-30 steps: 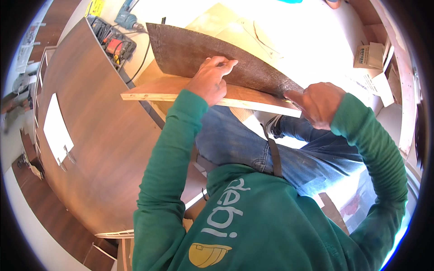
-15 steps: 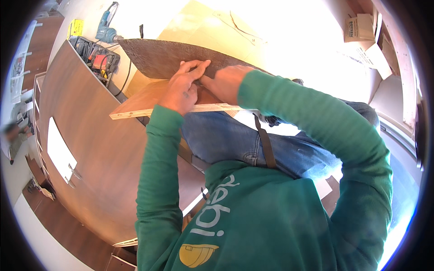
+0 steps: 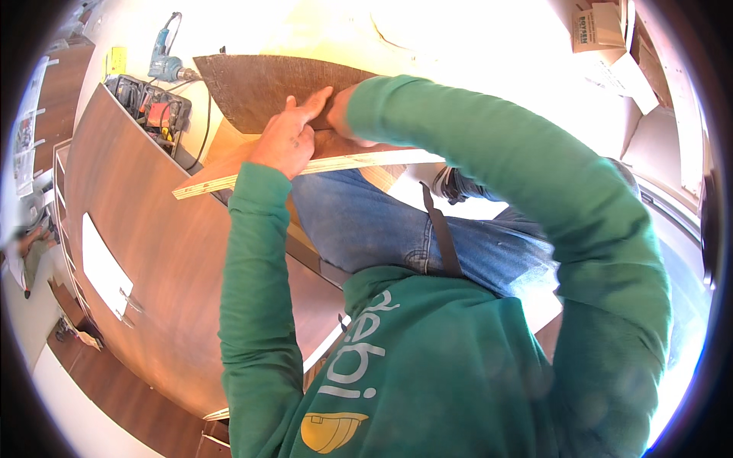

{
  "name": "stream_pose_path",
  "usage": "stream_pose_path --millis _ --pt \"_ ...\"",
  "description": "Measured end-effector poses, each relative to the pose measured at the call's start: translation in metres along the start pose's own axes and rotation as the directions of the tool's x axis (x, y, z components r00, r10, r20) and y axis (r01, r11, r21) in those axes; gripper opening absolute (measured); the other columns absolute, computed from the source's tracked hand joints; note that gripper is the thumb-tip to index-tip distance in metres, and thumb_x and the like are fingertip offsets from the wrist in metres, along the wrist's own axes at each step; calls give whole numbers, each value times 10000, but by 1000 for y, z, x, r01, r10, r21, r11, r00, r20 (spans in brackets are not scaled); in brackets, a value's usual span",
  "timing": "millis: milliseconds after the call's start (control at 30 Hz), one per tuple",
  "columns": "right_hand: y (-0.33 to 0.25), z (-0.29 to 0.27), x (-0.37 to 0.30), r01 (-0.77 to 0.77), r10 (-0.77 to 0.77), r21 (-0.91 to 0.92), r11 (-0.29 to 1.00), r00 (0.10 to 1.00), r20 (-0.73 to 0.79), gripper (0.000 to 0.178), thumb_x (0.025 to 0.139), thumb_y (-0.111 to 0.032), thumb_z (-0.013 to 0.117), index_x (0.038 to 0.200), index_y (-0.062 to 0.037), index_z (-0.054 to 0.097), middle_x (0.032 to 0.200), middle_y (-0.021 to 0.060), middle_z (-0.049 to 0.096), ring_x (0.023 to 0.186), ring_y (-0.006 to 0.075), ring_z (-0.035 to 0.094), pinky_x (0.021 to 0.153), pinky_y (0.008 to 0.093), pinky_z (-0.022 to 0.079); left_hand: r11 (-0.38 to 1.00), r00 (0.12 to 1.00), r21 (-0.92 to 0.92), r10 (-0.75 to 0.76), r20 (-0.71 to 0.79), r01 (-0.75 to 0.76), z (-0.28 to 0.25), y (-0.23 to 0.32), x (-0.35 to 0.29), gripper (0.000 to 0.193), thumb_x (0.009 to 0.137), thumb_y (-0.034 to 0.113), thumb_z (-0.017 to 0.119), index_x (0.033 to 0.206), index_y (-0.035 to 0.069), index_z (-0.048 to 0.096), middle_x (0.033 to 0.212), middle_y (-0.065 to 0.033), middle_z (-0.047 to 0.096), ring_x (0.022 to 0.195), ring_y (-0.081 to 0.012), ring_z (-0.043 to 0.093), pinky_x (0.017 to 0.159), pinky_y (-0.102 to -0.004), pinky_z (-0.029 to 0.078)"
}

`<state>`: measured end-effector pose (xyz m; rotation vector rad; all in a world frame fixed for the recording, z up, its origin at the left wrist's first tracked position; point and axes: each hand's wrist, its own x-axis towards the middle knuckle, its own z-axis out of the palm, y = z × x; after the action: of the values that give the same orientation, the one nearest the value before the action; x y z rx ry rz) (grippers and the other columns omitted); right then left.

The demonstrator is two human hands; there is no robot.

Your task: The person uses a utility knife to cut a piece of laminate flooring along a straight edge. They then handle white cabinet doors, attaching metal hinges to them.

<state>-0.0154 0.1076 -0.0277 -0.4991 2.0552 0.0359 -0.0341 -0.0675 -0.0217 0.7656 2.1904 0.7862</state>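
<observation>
A thin dark brown panel (image 3: 248, 88) stands up at a slant behind a plywood board (image 3: 221, 169) with a reddish-brown face and a pale layered edge. Where the two meet, my left hand (image 3: 284, 143) rests, its index finger stretched along the dark panel and another finger raised apart from it. Close by on the right, my right hand (image 3: 341, 116) reaches down to the same meeting line. Its fingers are mostly hidden by the bent wrist and green sleeve, so what they touch or hold does not show. The board lies just beyond my jeans-clad leg.
A large brown wood panel (image 3: 153, 229) spreads on the left, with a white rectangular plate (image 3: 103, 263) on it. Past its far edge are a tool case (image 3: 156, 114), a teal power drill (image 3: 163, 65) and a yellow box (image 3: 116, 60). Cardboard boxes (image 3: 598, 29) stand at the far right.
My right hand has moved left and bent over, its fingers now mostly hidden behind the sleeve. My left hand sits slightly further left in view. The whole view has shifted a little.
</observation>
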Motion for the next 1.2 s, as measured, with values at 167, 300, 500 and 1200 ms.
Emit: stream_pose_path --millis 167,300,500,1200 --pt "36 18 -92 11 -11 1 1000 992 -122 361 949 -154 714 1309 -155 740 1055 166 797 1014 362 777 893 534 633 1000 998 -17 5 67 -4 0 -3 -5 830 921 -139 395 1678 203 391 1687 -151 459 1598 -334 364 1375 -463 159" --pt "48 16 -163 -80 85 56 995 993 -85 445 951 -109 681 1388 -189 699 860 176 767 859 375 781 822 507 648 997 994 14 73 80 -74 5 -9 -10 797 938 -68 383 1688 203 372 1748 -128 363 1601 -325 360 1377 -467 144" --pt "40 21 -213 -146 167 110 983 964 -206 452 950 -93 665 1401 -126 662 882 192 765 843 393 767 783 518 616 1000 997 -20 22 76 -21 6 0 -4 783 942 91 414 1715 172 319 1762 -130 338 1622 -302 329 1376 -454 122" --pt "-11 9 36 174 -78 290 941 947 -313 498 1050 -219 552 1547 -231 552 1273 187 755 1137 389 738 988 528 591 804 974 -552 -147 174 221 -14 3 7 1340 841 1038 40 1667 55 422 1697 -233 407 1636 -377 240 1340 -541 38"
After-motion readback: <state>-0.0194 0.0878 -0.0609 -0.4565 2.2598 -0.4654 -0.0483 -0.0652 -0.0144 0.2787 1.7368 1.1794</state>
